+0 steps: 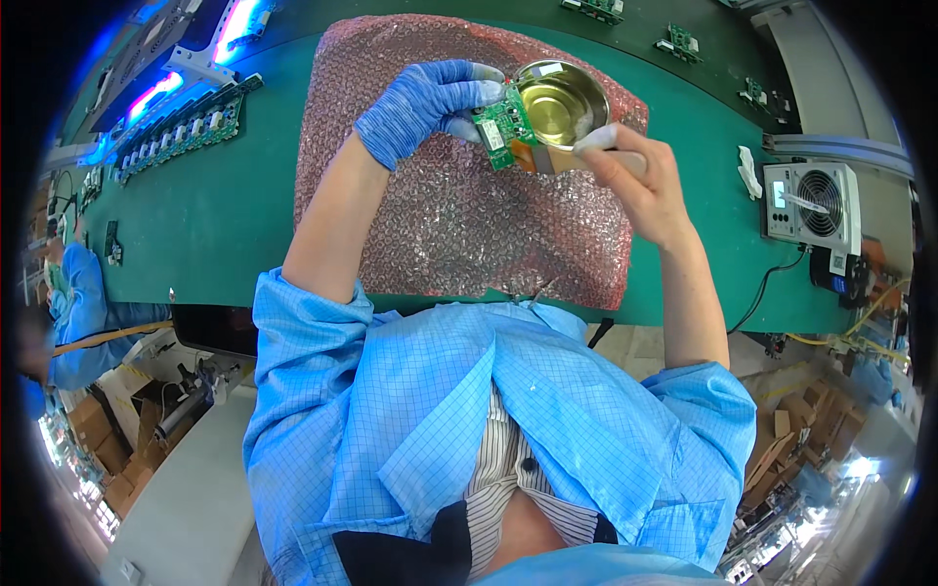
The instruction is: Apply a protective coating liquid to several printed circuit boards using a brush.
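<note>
My left hand [422, 105], in a blue glove with pale fingertips, grips a small green circuit board [503, 125] by its upper left edge. The board is tilted and carries a white label. In my right hand [640, 181], with white covers on the fingertips, is a flat brush [562, 159] with a wooden handle. Its brown bristles touch or overlap the board's lower right edge. Right behind the board stands a round metal bowl [598, 98] with clear yellowish liquid in it. Pink bubble wrap [440, 230] lies beneath the bowl and both hands.
A green mat [234, 220] covers the bench. At the right stands a white fan unit [811, 207] with a cable, beside a crumpled white tissue [749, 174]. Lit equipment [161, 73] and a row of boards [186, 132] occupy the left. A co-worker's blue sleeve [86, 283] shows far left.
</note>
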A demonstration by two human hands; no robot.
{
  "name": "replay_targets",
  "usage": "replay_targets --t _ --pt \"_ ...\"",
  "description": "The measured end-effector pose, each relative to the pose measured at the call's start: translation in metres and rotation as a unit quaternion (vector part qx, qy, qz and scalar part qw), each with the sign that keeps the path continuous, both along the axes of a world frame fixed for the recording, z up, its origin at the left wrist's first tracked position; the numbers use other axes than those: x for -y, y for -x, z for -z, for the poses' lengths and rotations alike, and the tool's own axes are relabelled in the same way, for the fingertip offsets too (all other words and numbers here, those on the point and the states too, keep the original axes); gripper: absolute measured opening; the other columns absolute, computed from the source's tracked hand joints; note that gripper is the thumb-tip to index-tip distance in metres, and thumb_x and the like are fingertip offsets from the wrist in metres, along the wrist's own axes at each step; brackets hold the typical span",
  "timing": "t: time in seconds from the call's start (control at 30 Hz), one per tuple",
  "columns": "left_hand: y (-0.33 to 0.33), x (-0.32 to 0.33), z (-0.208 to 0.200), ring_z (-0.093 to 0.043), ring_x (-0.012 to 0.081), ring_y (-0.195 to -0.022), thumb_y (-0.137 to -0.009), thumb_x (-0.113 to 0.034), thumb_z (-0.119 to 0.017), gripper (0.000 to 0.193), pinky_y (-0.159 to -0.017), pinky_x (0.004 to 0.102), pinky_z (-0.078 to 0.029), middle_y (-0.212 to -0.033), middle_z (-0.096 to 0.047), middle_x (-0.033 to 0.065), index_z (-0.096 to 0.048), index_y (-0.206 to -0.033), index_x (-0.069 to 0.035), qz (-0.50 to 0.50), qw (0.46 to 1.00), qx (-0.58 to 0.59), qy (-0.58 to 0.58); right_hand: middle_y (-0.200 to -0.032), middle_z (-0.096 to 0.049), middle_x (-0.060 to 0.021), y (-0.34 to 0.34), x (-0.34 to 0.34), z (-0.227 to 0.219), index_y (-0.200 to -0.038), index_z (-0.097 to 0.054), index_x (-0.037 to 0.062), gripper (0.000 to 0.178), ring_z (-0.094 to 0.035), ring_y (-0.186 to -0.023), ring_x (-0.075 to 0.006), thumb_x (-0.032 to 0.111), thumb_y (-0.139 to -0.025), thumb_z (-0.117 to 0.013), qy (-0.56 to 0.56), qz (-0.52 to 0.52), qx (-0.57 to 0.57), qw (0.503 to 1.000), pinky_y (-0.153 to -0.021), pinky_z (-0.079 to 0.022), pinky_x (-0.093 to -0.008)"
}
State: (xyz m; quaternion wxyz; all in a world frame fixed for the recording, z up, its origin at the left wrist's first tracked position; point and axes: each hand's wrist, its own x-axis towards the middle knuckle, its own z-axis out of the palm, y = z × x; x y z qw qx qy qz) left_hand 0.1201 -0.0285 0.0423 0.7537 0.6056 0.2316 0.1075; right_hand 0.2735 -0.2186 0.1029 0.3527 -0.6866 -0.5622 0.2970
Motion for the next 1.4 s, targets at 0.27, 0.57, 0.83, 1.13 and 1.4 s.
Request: replay_targets --t 0.27,0.57,0.83,1.13,1.4 --pt "-0.006 -0.001 -0.008 -0.060 0.0124 -0.065 -0.073 -0.022 -0.062 0.034 -0.053 0.0211 -0.051 -0.081 -0.060 0.0070 -0.055 -0.100 -0.003 0.000 1.000 0.017 -0.006 -0.072 -0.054 0.0003 0.001 -0.005 0.008 -0.085 -0.057 0.0007 0.017 -0.046 -0.061 -0.0049 0.016 -0.077 -0.055 -0.080 0.055 -0.091 0.991 -0.055 -0.038 -0.0183" --pt "-0.003 0.002 -0.006 -0.060 0.0138 -0.073 -0.073 -0.023 -0.063 0.037 -0.058 0.0226 -0.052 -0.086 -0.059 0.0070 -0.054 -0.103 -0.004 0.008 1.000 0.029 0.001 -0.067 -0.054 0.0011 -0.012 -0.003 0.009 -0.085 -0.058 0.0020 0.019 -0.046 -0.057 -0.0033 0.019 -0.079 -0.053 -0.123 0.141 -0.186 0.965 -0.047 -0.033 -0.0171" --pt "0.001 -0.004 -0.004 -0.059 0.0143 -0.077 -0.073 -0.020 -0.062 0.035 -0.063 0.0255 -0.053 -0.090 -0.058 0.0063 -0.054 -0.103 -0.004 -0.043 0.998 0.037 0.011 -0.065 -0.054 0.0000 0.000 0.008 0.025 -0.084 -0.058 0.0017 0.019 -0.047 -0.055 -0.0039 0.019 -0.078 -0.055 -0.056 0.120 -0.204 0.970 -0.046 -0.035 -0.0159" --pt "-0.008 0.007 -0.005 -0.057 0.0185 -0.080 -0.072 -0.011 -0.062 0.032 -0.062 0.0295 -0.055 -0.089 -0.054 0.0085 -0.049 -0.101 -0.002 -0.168 0.978 0.114 0.047 -0.058 -0.052 -0.0017 0.015 -0.006 0.031 -0.081 -0.057 0.0009 0.014 -0.046 -0.045 -0.0046 0.014 -0.079 -0.053 -0.163 0.249 -0.194 0.935 -0.040 -0.035 -0.0163" --pt "-0.011 -0.001 0.003 -0.057 0.0181 -0.080 -0.072 -0.010 -0.062 0.033 -0.061 0.0291 -0.055 -0.090 -0.052 0.0088 -0.048 -0.101 -0.002 -0.195 0.972 0.125 0.045 -0.058 -0.053 -0.0001 0.019 -0.012 0.026 -0.077 -0.055 0.0029 0.011 -0.048 -0.047 -0.0035 0.014 -0.078 -0.053 -0.124 0.243 -0.248 0.930 -0.040 -0.037 -0.0165"
